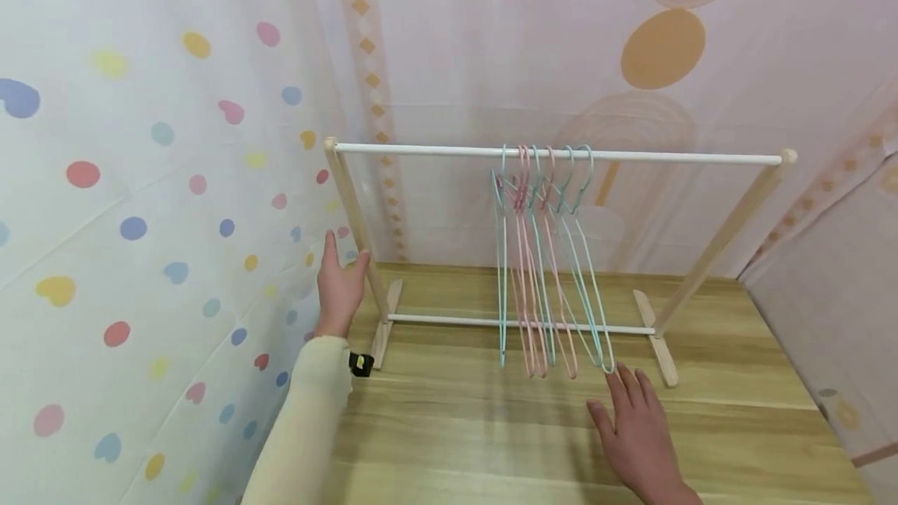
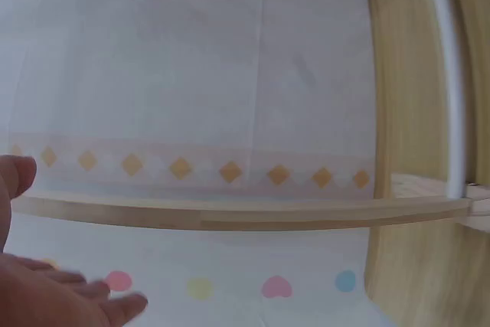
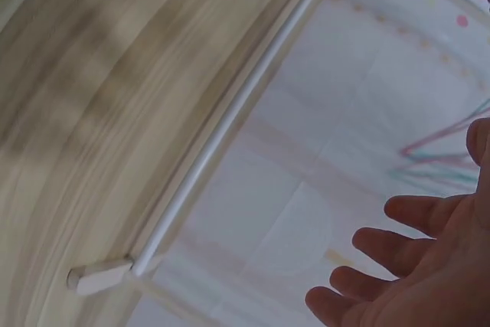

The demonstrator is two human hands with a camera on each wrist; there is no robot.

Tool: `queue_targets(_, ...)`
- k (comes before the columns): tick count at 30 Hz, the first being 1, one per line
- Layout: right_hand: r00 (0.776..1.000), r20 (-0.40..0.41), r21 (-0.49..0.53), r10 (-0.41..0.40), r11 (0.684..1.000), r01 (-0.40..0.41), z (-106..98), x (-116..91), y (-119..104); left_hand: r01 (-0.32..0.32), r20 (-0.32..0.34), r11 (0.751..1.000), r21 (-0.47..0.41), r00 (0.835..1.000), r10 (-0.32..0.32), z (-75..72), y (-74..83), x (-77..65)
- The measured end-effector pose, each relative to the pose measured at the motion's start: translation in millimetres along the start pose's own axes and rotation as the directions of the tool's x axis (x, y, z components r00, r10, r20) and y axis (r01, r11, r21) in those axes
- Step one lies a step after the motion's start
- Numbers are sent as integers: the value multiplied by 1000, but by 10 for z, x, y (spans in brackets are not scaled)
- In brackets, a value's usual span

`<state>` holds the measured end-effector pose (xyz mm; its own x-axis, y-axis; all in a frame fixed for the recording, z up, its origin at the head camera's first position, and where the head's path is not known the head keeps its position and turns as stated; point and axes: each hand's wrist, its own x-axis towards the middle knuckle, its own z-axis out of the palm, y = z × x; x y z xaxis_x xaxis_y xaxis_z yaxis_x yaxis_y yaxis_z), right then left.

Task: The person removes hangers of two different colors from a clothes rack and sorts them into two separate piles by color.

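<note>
A small clothes rack with pale wooden posts and a white top bar (image 1: 421,150) carries several thin wire hangers. Some are teal, like the rightmost hanger (image 1: 599,302), and others, like this pink hanger (image 1: 559,310), are mixed among them. My left hand (image 1: 340,291) is beside the left post (image 1: 356,213), thumb and fingers spread and holding nothing. In the left wrist view the post (image 2: 230,216) runs past the fingers. My right hand (image 1: 638,443) is in front of the hangers, fingers extended, fingertips close to the rightmost hanger's lower corner. Its palm (image 3: 436,296) is bare in the right wrist view.
The rack stands on a wood-grain tabletop (image 1: 435,427), with a lower white rail (image 1: 442,321) and flat wooden feet (image 1: 662,361). A dotted curtain (image 1: 175,201) hangs close on the left, a patterned cloth (image 1: 449,45) behind. A black device (image 1: 361,365) is at the left wrist.
</note>
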<state>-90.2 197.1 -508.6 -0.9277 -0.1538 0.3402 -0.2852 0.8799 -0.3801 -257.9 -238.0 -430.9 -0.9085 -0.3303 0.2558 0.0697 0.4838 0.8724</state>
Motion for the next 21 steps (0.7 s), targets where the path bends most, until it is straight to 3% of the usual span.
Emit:
queue_targets(3, 999, 23, 40, 39, 998, -40, -76, 24, 71, 7, 45, 998, -54, 999, -5, 14, 52, 166)
queue_targets(6, 995, 37, 105, 88, 990, -91, -166, 69, 126, 2, 77, 999, -54, 997, 2, 55, 96, 283)
queue_targets(9, 984, 78, 211, 161, 962, -174, -280, 119, 115, -23, 29, 1000, 19, 999, 23, 70, 103, 353)
queue_targets(14, 962, 109, 408, 250, 871, -273, -499, 225, 36, -49, -54, 991, 121, 997, 56, 63, 58, 401)
queue_targets(19, 965, 24, 618, 260, 755, -219, -662, 362, -120, -40, -44, 993, 114, 998, 45, 41, 65, 416)
queue_targets(21, 964, 28, 644, 263, 733, -219, -726, 434, -195, -42, -37, 993, 107, 998, 47, 36, 80, 425)
